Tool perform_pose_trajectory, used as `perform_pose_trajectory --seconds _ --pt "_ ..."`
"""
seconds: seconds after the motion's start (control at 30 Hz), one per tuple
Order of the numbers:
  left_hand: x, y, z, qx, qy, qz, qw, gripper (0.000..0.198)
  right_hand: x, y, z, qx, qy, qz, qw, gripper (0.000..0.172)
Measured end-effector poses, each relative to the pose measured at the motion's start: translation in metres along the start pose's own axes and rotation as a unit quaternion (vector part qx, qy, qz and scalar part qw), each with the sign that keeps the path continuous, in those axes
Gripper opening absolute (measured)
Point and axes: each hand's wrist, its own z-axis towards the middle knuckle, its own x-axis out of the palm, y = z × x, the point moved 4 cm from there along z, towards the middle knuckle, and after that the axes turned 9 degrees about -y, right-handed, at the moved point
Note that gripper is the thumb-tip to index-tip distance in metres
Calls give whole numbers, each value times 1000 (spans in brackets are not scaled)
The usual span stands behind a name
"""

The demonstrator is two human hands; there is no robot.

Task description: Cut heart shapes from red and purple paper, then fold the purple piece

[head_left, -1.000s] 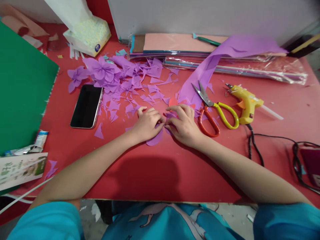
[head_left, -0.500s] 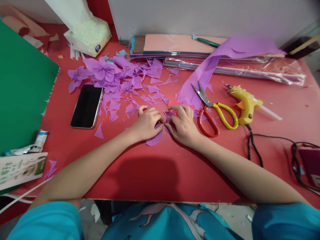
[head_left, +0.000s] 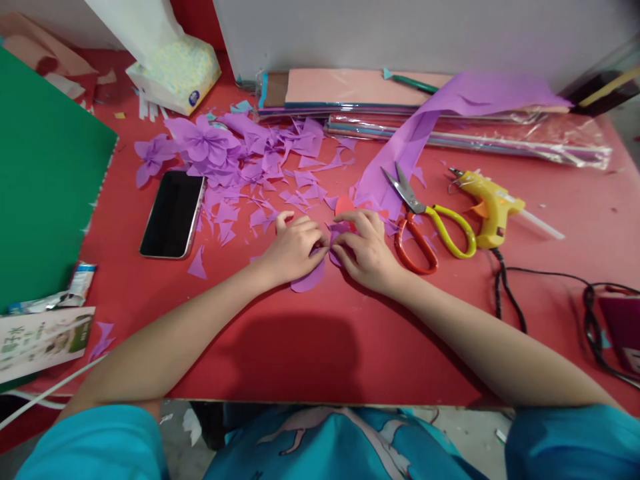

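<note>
Both hands meet over a cut piece of purple paper (head_left: 309, 280) at the middle of the red table. My left hand (head_left: 295, 248) is closed, its thumb and fingertips pinching the paper; a rounded petal-like part sticks out below it. My right hand (head_left: 367, 250) pinches the same paper from the right, its fingertips against those of the left. The hands hide most of the paper's shape. Just beyond the right hand lies a red paper piece (head_left: 344, 205). To its right, scissors (head_left: 411, 207) with one red and one yellow handle rest with blades apart.
A yellow glue gun (head_left: 493, 207) with a black cord lies at right. Purple paper flowers (head_left: 205, 141) and scraps (head_left: 260, 160) cover the back left, near a phone (head_left: 173, 213) and a tissue box (head_left: 177, 73). Purple sheet (head_left: 400, 153) and wrapped paper packs (head_left: 360, 90) lie behind.
Almost nothing differs. Both hands keep their pinch on the purple paper at the same spot, and the view has shifted very slightly.
</note>
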Motion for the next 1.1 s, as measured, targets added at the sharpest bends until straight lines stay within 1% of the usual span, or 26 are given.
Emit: perform_pose_trajectory --seconds 0.13,0.2,0.23,0.33,0.47,0.57,0.63,0.7,0.8,0.9,1.0,1.1 --pt "1 1 -1 9 -22 -8 1000 12 -8 -7 3 35 -63 50 996 10" --pt "-1 2 -1 6 -49 -8 999 12 -11 -13 3 76 -89 71 991 9" --pt "-2 3 -1 0 -64 -6 998 12 -12 -16 3 101 -97 81 987 11" --pt "-6 4 -1 -23 -113 5 993 14 -12 -22 2 156 -104 104 977 21" --pt "-10 3 -2 -15 -152 7 988 16 -13 -21 2 166 -99 130 972 23" --pt "-11 3 -2 -17 -160 5 987 17 -12 -21 1 186 -87 166 965 22" --pt "-11 4 -1 -34 -155 5 987 17 -10 -23 0 207 -71 199 955 21" --pt "-11 5 0 -51 -144 -2 988 16 -8 -25 -1 232 -69 234 942 21" --pt "-12 6 2 -70 -130 -27 989 14 -8 -28 0 267 -96 280 917 22" --pt "-14 6 2 -76 -138 -60 986 13 -10 -29 3 284 -124 312 898 21" --pt "-15 5 2 -69 -155 -78 982 13 -10 -29 2 292 -134 328 888 23" --pt "-16 5 1 -72 -166 -73 981 13 -7 -27 -1 277 -100 344 892 29"
